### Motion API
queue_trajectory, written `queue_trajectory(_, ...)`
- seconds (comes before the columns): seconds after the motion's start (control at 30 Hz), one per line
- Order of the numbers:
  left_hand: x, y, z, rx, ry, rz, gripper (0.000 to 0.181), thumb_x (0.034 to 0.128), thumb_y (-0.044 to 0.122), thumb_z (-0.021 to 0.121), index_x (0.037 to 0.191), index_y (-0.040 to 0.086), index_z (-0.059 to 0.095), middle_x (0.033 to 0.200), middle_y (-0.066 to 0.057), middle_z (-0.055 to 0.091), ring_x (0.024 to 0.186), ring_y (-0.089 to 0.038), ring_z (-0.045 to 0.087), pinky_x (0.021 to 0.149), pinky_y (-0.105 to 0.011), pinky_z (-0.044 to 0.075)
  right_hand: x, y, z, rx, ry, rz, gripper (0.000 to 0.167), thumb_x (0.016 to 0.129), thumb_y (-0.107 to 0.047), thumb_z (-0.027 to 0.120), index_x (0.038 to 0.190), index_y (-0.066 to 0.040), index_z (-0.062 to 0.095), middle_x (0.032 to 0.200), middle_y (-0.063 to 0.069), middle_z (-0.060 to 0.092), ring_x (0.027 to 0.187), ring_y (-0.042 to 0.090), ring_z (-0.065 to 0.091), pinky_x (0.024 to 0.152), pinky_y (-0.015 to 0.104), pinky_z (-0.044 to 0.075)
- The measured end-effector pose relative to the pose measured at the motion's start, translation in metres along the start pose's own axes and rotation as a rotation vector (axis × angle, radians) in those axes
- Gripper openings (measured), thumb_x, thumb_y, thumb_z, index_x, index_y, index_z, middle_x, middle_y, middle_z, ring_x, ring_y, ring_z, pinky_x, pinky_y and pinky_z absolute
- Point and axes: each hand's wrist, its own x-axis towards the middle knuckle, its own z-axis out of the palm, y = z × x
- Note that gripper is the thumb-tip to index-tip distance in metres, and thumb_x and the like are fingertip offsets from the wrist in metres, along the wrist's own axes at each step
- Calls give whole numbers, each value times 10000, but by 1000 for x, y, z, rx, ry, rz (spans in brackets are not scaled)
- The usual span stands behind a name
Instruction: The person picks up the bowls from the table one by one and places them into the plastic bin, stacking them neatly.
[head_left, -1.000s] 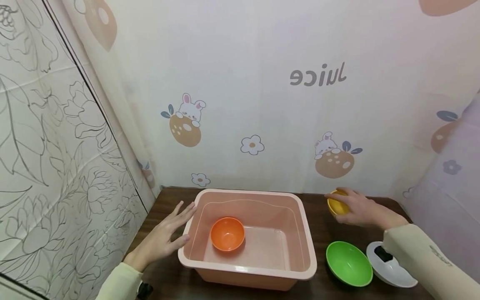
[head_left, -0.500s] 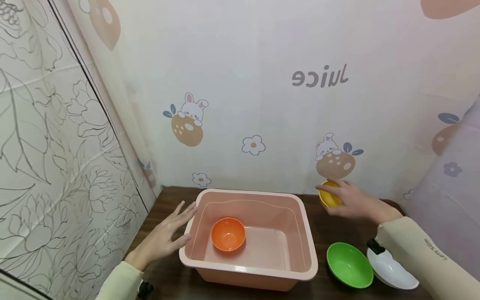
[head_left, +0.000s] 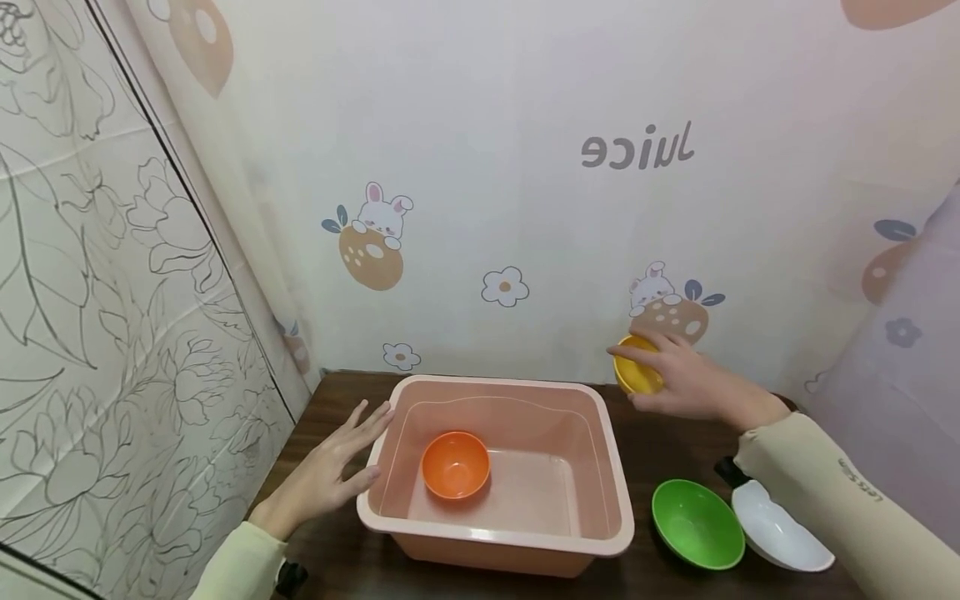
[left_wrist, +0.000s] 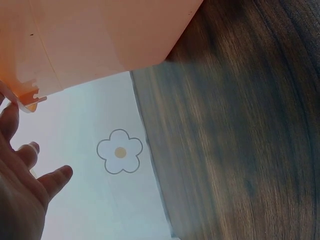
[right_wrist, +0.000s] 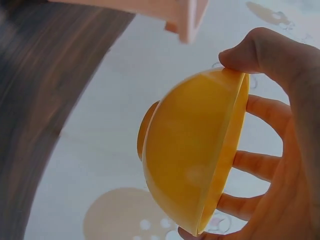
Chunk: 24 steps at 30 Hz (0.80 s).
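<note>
My right hand (head_left: 686,377) holds a yellow bowl (head_left: 636,367) up off the table, behind and right of the pink basin (head_left: 495,542). In the right wrist view the thumb presses the outside of the yellow bowl (right_wrist: 190,145) near its rim, and the fingers reach to the rim and inside. An orange bowl (head_left: 455,467) sits upright in the left part of the basin. My left hand (head_left: 326,475) rests at the basin's left rim with its fingers spread; the left wrist view shows this hand (left_wrist: 25,175) beside the rim.
A green bowl (head_left: 697,527) stands on the dark wooden table (head_left: 645,467) right of the basin. Beside it is a white bowl (head_left: 783,529), partly behind the right sleeve. A patterned curtain (head_left: 510,167) hangs along the table's back edge, with another sheet (head_left: 112,292) at the left.
The right hand has carried the yellow bowl left and upward toward the basin. The left hand has stayed at the rim, and the orange and green bowls have not moved.
</note>
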Motion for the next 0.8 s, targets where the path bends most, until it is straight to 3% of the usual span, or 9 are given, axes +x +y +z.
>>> queue_trajectory(0.5, 0, 0, 1, 1, -1, 5, 700, 970, 305, 661, 1603, 177, 391, 1677, -32, 346, 1540, -466, 255, 1040, -753, 410, 16, -34, -7, 16, -36, -19, 656, 849, -344, 741, 1478, -261, 577, 1627, 202, 350, 1405, 547, 362, 965, 783, 441)
queue_trajectory(0.8, 0, 0, 1, -1, 5, 6, 720, 960, 282, 674, 1609, 188, 378, 1676, -38, 349, 1554, -427, 249, 1054, -733, 415, 28, -48, -9, 32, -27, -43, 654, 854, -355, 753, 1479, -282, 577, 1640, 175, 344, 1429, 504, 356, 964, 736, 479)
